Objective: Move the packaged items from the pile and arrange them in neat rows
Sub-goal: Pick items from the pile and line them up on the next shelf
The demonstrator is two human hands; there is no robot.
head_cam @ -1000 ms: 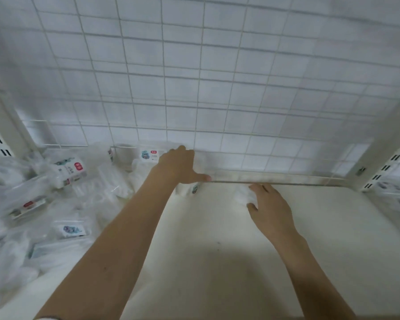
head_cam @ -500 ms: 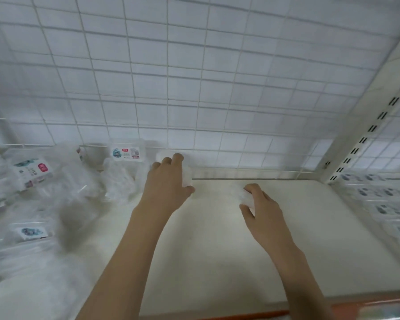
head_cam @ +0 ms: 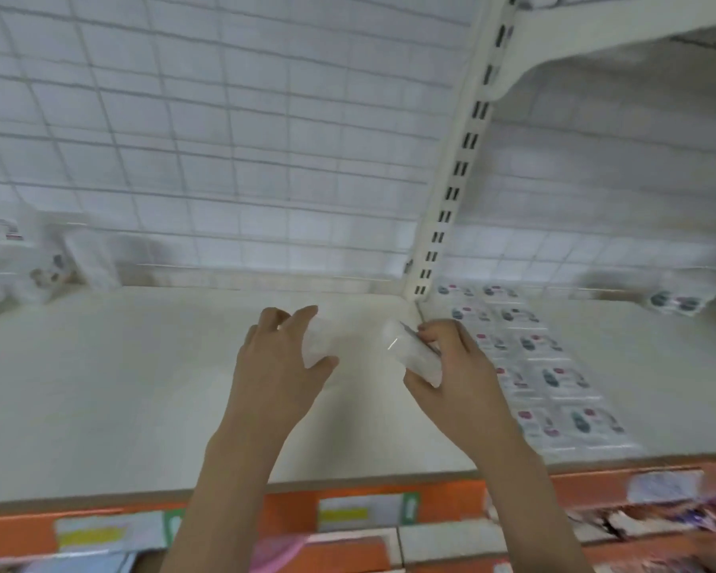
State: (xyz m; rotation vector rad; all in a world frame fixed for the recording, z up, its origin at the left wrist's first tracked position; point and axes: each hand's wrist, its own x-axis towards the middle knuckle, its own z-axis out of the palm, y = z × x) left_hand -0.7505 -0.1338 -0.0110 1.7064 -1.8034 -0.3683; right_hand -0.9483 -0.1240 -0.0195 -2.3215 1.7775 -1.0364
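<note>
- The person's left hand (head_cam: pixel 284 368) grips a clear plastic packet (head_cam: pixel 321 345). The fingers curl over its top and the thumb props it from below, so it cannot slip.
- The right hand (head_cam: pixel 457 372) grips a second clear packet (head_cam: pixel 414 353). It is tilted, with one end pointing up toward 11 o'clock. The fingers wrap round its far side.
- Both hands are up over the bare middle of the white shelf (head_cam: pixel 141 386), side by side but not touching. It looks like the packets are being carried across, one in each hand, to save a trip.
- The pile of packets (head_cam: pixel 21 266) sits far off at 9 o'clock, against the wire grid back wall (head_cam: pixel 224 138). It is blurry, so the number of packets cannot be told.
- The neat rows (head_cam: pixel 554 374) lie flat at 3 o'clock, just past the slotted white post (head_cam: pixel 455 175). They run two across, labels up, from the back wall to the front edge.
- The right hand is just beside the nearest row, so its packet will likely be set down first.
- The rows look full to the front, so a new column may have to start.
- Blurry goods and orange price strips (head_cam: pixel 368 510) show below the shelf at 6 o'clock.
</note>
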